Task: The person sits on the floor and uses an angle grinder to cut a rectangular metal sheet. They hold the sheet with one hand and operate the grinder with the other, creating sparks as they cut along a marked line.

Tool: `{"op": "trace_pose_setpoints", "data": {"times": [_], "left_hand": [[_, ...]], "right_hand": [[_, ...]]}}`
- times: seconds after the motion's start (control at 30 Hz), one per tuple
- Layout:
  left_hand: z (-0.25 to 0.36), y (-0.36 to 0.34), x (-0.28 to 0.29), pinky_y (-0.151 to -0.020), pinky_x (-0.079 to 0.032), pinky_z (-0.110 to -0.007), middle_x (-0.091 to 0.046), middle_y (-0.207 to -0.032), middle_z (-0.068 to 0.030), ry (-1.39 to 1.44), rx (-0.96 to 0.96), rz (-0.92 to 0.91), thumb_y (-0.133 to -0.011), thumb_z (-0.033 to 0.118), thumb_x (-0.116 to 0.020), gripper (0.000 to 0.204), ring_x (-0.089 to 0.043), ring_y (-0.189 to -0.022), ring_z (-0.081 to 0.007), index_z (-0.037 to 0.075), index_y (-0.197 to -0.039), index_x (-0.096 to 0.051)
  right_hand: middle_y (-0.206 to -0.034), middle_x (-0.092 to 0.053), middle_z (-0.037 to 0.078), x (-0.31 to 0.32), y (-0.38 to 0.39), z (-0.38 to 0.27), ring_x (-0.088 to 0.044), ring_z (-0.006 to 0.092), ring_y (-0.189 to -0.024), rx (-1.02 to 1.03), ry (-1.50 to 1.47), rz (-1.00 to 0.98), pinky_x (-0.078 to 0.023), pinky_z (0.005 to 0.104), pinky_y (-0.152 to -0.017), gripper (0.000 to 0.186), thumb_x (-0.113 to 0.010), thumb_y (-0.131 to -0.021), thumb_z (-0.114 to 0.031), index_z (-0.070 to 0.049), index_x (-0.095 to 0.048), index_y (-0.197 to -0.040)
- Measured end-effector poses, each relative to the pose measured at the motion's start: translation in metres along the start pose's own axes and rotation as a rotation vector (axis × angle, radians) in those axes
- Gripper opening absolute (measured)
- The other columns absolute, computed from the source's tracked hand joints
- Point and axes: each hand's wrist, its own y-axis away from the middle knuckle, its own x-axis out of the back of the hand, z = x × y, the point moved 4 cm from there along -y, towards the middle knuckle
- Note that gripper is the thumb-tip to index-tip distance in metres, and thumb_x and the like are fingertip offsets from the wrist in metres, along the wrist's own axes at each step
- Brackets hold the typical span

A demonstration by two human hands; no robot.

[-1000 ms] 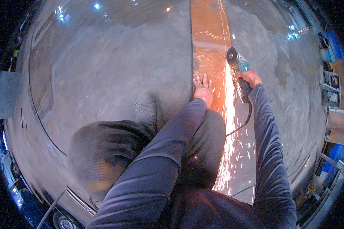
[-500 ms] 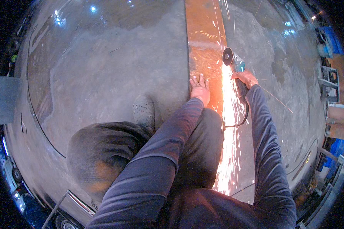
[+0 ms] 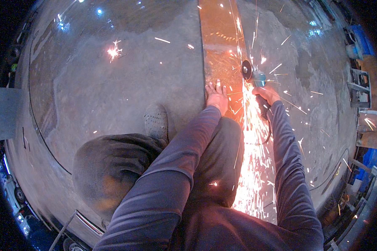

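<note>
My right hand is closed around the body of an angle grinder. The grinder's dark round disc meets the right edge of a long rust-orange metal strip. From the disc a dense stream of bright sparks pours toward me, past my right knee. My left hand lies flat on the strip with its fingers stretched out, to the left of the disc. A dark cord hangs from the grinder's rear, partly hidden by sparks.
The strip lies on a large grey floor. My bent legs and a patterned shoe are at its left. A grey panel stands far left. Blue items and a metal frame line the right side.
The grinder and my right hand have shifted slightly toward me along the strip's edge. Sparks have spread wider, with several flying left and right. My left hand stays flat on the strip.
</note>
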Motion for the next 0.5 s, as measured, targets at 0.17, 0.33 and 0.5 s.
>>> {"op": "trace_pose_setpoints", "data": {"times": [0.17,0.33,0.5], "left_hand": [[0.004,-0.007,-0.003,-0.114,-0.020,-0.066,-0.012,-0.160,-0.0324,0.015,0.021,0.073,-0.094,0.032,-0.047,0.070,-0.024,-0.141,-0.0585,0.002,-0.154,-0.028],[-0.003,-0.004,-0.008,-0.114,-0.020,-0.065,-0.012,-0.161,-0.0311,0.020,0.041,0.039,-0.094,0.029,-0.047,0.069,-0.025,-0.142,-0.0568,0.003,-0.155,-0.027],[0.001,-0.003,0.002,-0.114,-0.020,-0.065,-0.011,-0.161,-0.0303,0.031,0.026,0.025,-0.094,0.026,-0.048,0.069,-0.025,-0.142,-0.0564,0.003,-0.155,-0.026]], "right_hand": [[-0.081,-0.066,0.010,-0.011,-0.012,0.020,-0.063,0.0240,-0.070,-0.059,-0.144,0.027,-0.050,0.0423,-0.064,0.044,-0.079,-0.069,-0.020,0.000,-0.060,-0.104],[-0.075,-0.062,0.008,-0.005,0.007,-0.014,-0.058,0.0215,-0.063,-0.150,-0.200,-0.100,-0.046,0.0411,-0.056,0.029,-0.076,-0.072,-0.023,-0.006,-0.065,-0.092],[-0.073,-0.063,0.008,0.002,-0.017,-0.004,-0.058,0.0217,-0.057,-0.033,-0.260,-0.071,-0.045,0.0402,-0.050,0.024,-0.078,-0.069,-0.021,-0.008,-0.066,-0.084]]}}
